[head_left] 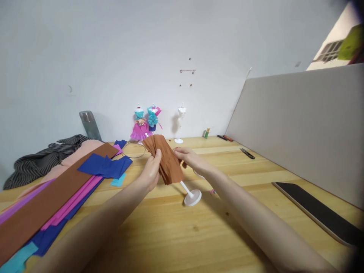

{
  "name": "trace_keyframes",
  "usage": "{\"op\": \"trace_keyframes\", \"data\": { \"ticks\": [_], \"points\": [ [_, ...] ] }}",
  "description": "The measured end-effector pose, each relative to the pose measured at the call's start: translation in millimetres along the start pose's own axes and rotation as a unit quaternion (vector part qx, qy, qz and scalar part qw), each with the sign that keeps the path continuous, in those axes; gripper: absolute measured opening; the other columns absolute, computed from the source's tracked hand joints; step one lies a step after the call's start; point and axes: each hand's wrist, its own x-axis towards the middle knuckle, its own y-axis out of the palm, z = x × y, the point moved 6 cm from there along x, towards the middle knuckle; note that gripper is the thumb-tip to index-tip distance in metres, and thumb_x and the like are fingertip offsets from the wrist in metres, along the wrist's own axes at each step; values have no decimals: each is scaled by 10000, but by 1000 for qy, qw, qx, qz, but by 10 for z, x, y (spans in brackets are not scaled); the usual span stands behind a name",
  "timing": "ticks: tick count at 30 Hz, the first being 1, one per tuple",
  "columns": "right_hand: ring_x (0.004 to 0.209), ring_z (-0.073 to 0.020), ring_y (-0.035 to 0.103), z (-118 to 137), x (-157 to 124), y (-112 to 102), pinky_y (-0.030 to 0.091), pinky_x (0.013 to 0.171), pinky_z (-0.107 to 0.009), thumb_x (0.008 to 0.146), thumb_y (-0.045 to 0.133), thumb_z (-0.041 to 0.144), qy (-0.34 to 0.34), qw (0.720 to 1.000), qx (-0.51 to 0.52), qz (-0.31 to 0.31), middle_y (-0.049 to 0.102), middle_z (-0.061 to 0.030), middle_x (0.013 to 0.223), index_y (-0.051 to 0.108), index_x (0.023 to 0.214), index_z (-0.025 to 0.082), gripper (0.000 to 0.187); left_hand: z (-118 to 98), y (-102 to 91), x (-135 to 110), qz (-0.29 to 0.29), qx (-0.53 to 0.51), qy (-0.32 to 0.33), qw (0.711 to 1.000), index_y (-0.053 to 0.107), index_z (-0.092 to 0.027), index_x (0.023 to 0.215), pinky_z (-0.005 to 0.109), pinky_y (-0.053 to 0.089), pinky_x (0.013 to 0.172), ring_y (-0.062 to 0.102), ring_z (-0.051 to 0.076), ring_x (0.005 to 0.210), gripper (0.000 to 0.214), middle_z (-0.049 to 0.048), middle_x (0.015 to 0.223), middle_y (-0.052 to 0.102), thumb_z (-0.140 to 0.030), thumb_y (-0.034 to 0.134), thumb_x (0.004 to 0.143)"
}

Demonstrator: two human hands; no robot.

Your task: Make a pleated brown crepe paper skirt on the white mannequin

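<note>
A pleated piece of brown crepe paper (167, 161) is around a small white dress form, whose round base (193, 198) and short stem stick out below, tilted off the table. My left hand (151, 173) grips the paper and the form from the left, thumb on the front. On the other side, my right hand (190, 157) has its fingers bent and pinched at the paper's right edge. The form's body is hidden under the paper; only its white neck tip shows at the top.
Strips of brown, pink and blue crepe paper (42, 204) lie at left, beside striped cloth (48, 153) and a bottle (90, 125). Dressed mini forms (139, 127) and a bare form (179, 123) stand behind. Scissors (247, 153) and a black-topped slab (315, 212) lie right.
</note>
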Motion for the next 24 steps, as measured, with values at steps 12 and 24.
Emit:
{"op": "trace_keyframes", "data": {
  "ticks": [12, 24],
  "points": [
    [902, -211, 623, 213, -72, 174, 491, 812, -340, 632, 730, 256, -111, 982, 87, 123, 692, -37, 978, 605, 1139, 187, 526, -255, -51, 66, 12, 25, 108, 994, 616, -169, 1125, 404, 384, 1084, 504, 260, 1260, 330, 91, 1282, 616, -380, 546, 881],
    [1055, -252, 581, 197, -47, 151, 479, 905, -382, 714, 708, 358, -238, 968, 30, 77, 657, -78, 1121, 594, 1170, 181, 502, -343, -18, 38, 50, 40, 112, 992, 544, -155, 1246, 398, 396, 1075, 479, 260, 1284, 457, 109, 1346, 563, -421, 545, 874]
  ]
}}
